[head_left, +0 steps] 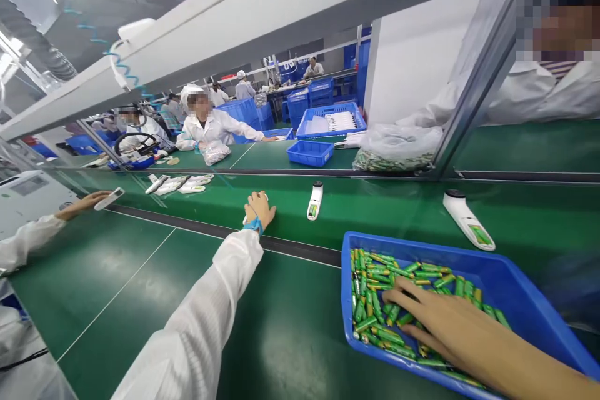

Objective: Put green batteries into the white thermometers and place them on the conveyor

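Note:
My left hand (259, 209) reaches out in a white sleeve with a blue wrist strap to the green conveyor belt (384, 203). Its fingers are curled over a white handheld device (244, 219) that is mostly hidden under the hand. My right hand (429, 319) lies in a blue bin (510, 290) at my near right. The fingers are spread flat on a heap of green and yellow batteries (375, 287) and grip none that I can see.
Two more white devices (315, 201) (469, 220) lie on the belt, and several others (178, 184) sit further left. A co-worker's hand (82, 203) at the left holds a white device (109, 198). Beyond the belt are a small blue bin (309, 152), a plastic bag (398, 145) and seated workers (206, 126).

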Demonstrator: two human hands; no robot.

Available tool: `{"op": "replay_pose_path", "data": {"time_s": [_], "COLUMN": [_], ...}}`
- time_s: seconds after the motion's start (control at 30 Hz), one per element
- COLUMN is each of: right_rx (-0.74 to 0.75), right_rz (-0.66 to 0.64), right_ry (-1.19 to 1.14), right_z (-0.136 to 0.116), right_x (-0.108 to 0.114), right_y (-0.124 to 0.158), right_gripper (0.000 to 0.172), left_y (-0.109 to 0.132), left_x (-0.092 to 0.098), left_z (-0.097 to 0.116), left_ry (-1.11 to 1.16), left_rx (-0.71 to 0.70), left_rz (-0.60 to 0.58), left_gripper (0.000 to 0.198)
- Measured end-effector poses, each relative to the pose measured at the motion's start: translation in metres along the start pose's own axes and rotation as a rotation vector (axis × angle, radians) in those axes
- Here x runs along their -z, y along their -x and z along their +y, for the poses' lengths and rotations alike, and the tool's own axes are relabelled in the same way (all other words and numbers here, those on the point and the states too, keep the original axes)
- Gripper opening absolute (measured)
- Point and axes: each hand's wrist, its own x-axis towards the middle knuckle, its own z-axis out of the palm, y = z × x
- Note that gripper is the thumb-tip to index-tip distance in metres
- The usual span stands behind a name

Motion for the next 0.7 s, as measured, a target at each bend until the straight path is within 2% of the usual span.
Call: {"op": "replay_pose_path", "data": {"time_s": [0.1, 0.2, 0.3, 0.4, 0.5, 0.6, 0.67, 0.7], "right_rx": [0.043, -0.011, -0.047, -0.067, -0.085, -0.135, -0.233, -0.294], "right_rz": [-0.163, -0.263, -0.261, -0.26, -0.334, -0.349, -0.302, -0.272], "right_ry": [0.021, -0.063, -0.171, -0.196, -0.24, -0.353, -0.451, -0.509], "right_z": [-0.005, -0.01, -0.012, -0.012, -0.013, -0.014, -0.013, -0.012], "right_x": [0.016, 0.027, 0.029, 0.03, 0.04, 0.057, 0.068, 0.073], "right_y": [-0.002, -0.007, -0.011, -0.014, -0.02, -0.03, -0.035, -0.037], "right_gripper": [0.021, 0.014, 0.017, 0.022, 0.028, 0.034, 0.035, 0.034], "left_y": [0.005, 0.009, 0.012, 0.017, 0.037, 0.078, 0.111, 0.126], "left_x": [-0.002, -0.003, 0.004, 0.016, 0.028, 0.037, 0.04, 0.041], "left_z": [-0.013, -0.02, -0.022, -0.014, 0.012, 0.056, 0.089, 0.105], "left_ry": [0.018, 0.106, 0.265, 0.49, 0.772, 1.031, 1.228, 1.417], "left_rx": [0.036, 0.088, 0.121, 0.142, 0.123, 0.055, 0.015, 0.014], "left_rz": [0.018, 0.014, 0.008, 0.001, -0.085, -0.234, -0.378, -0.51], "left_gripper": [0.054, 0.045, 0.033, 0.03, 0.037, 0.043, 0.049, 0.052]}}
